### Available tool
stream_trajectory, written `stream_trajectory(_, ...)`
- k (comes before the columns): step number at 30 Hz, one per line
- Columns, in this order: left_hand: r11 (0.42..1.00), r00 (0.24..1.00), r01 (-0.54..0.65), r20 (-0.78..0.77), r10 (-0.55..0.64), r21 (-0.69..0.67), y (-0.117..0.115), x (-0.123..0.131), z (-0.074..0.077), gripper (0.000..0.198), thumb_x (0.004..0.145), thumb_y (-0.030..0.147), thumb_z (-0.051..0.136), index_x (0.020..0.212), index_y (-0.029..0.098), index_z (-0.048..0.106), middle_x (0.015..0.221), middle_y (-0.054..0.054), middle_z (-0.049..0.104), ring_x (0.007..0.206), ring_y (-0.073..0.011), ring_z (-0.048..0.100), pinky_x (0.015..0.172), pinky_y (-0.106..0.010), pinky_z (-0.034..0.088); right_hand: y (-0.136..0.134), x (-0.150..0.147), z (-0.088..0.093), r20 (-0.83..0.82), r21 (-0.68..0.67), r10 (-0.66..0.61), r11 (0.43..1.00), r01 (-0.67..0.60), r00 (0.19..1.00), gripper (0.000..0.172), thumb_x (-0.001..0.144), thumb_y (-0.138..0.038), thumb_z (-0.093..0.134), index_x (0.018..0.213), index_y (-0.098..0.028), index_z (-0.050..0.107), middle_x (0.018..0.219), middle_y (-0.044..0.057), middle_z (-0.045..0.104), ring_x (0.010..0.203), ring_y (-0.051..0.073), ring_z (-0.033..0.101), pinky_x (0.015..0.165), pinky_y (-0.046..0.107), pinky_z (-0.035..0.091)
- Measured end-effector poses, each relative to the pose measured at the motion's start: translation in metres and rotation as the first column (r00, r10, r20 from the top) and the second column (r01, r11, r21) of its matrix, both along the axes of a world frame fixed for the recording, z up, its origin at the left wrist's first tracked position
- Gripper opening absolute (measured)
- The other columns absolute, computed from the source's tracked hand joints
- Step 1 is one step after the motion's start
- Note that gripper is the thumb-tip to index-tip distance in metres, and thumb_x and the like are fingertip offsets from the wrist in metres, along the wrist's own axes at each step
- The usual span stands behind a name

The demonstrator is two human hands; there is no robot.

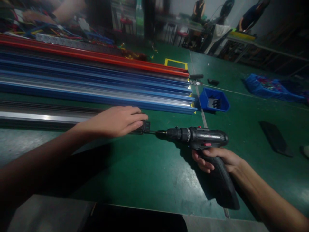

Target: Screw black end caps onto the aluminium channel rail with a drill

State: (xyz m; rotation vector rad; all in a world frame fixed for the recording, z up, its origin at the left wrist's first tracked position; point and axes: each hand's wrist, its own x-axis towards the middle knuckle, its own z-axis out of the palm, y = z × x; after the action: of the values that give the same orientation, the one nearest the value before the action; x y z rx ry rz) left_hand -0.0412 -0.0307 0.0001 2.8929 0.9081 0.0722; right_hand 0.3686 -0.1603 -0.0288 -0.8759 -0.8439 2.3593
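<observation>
My right hand (217, 159) is wrapped round the grip of a black cordless drill (200, 138), held level and pointing left. The drill's bit meets a small black end piece (146, 126) on the end of a long dark metal rail (43, 117) lying on the green table (149, 174). My left hand (116, 121) lies on the rail's end with fingers stretched flat, pressing it down just left of the end piece.
Long blue, silver and red rails (96, 80) lie stacked behind the dark one. A small blue bin (214, 100) stands at their right end. A dark flat piece (275, 138) lies right. Another person's arm (60, 11) is at far left; people stand at back benches.
</observation>
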Motion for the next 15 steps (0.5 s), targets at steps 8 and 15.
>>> stream_trajectory(8,1.0,1.0,-0.007,0.006,0.007,-0.01,-0.0007,0.0005,0.001,0.052,0.112,0.048,0.029,0.149,0.031,0.06,0.137,-0.008,0.067,0.12,-0.0251,0.064,0.1,-0.036,0.049,-0.0011,0.0003,-0.0004,0.027,-0.006,-0.008,1.0,0.008,1.0,0.029,0.092,-0.036,0.081,0.104,-0.01,0.078,0.079,0.003,0.064,0.054,0.007,0.05,0.06,0.021,0.054)
stream_trajectory(15,1.0,1.0,0.007,0.012,-0.007,0.005,-0.0002,-0.0006,-0.0001,0.052,0.112,0.048,0.028,0.149,0.031,0.06,0.137,-0.008,0.067,0.117,-0.0251,0.065,0.097,-0.036,0.05,-0.0022,-0.0026,0.0057,0.062,-0.009,-0.021,1.0,0.022,0.998,0.029,0.09,-0.036,0.08,0.102,-0.009,0.078,0.078,0.003,0.064,0.053,0.008,0.047,0.06,0.023,0.054)
